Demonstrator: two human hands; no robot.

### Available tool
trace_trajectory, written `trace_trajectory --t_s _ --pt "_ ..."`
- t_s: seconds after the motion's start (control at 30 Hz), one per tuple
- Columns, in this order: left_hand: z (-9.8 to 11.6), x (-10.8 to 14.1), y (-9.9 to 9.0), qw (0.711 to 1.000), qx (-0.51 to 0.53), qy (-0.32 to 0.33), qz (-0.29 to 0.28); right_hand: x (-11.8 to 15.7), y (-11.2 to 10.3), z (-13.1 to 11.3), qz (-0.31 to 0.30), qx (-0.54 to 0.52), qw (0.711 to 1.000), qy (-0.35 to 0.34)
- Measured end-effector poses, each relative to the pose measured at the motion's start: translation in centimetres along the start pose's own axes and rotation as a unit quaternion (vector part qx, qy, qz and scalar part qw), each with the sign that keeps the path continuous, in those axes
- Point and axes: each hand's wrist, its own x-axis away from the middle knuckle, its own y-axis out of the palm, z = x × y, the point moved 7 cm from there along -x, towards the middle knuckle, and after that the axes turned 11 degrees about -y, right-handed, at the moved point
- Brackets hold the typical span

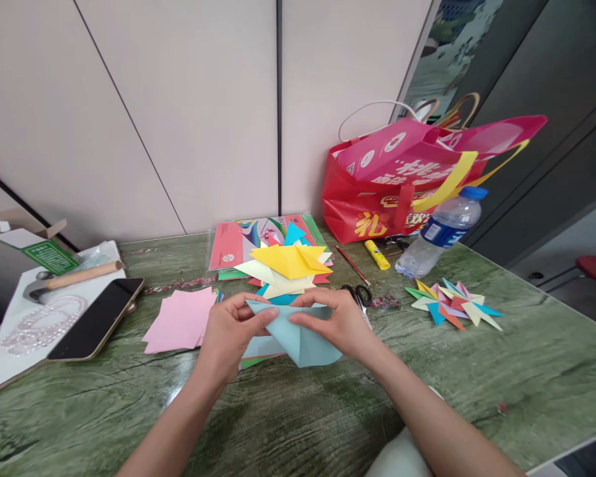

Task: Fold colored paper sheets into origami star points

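Light-blue folding paper [305, 341] is held up in front of the person, above the green marble-patterned tabletop [536, 391]; whether its lower edge touches the surface cannot be told. The left hand [234, 326] pinches the upper left part between thumb and fingers; the right hand [338, 320] pinches the upper edge near the middle in the same way. A crease runs down the sheet, and the lower part flares open. The step in hand appears to be shaping or aligning a fold. The next move calls, in judgement, for matching the edges and pressing the crease flat without shifting either pinch. Beyond the hands lie folded paper pieces, a yellow one [291, 262] uppermost. Pink paper squares [181, 321] lie to the left; black-handled scissors [358, 295] lie just beyond the right hand; multicoloured pointed paper assemblies [454, 303] lie farther right.
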Motion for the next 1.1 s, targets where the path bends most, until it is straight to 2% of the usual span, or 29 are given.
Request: trace_trajectory --t_s 0.2,0.53,0.87,1.1 --pt "-0.04 -0.05 0.03 1.0 0.003 0.0 -0.003 0.12 0.05 0.39 0.001 -0.014 1.0 0.024" --pt "-0.23 -0.09 0.02 1.0 0.002 0.007 -0.004 0.11 -0.1 0.31 0.007 -0.025 1.0 0.016" --pt "0.57 -0.12 0.1 0.997 -0.005 -0.007 -0.074 0.0 -0.85 0.68 0.024 -0.043 0.998 0.034" --pt "0.2 -0.25 -0.42 0.998 -0.004 -0.007 -0.054 0.01 -0.88 0.73 0.021 -0.043 0.998 0.037"
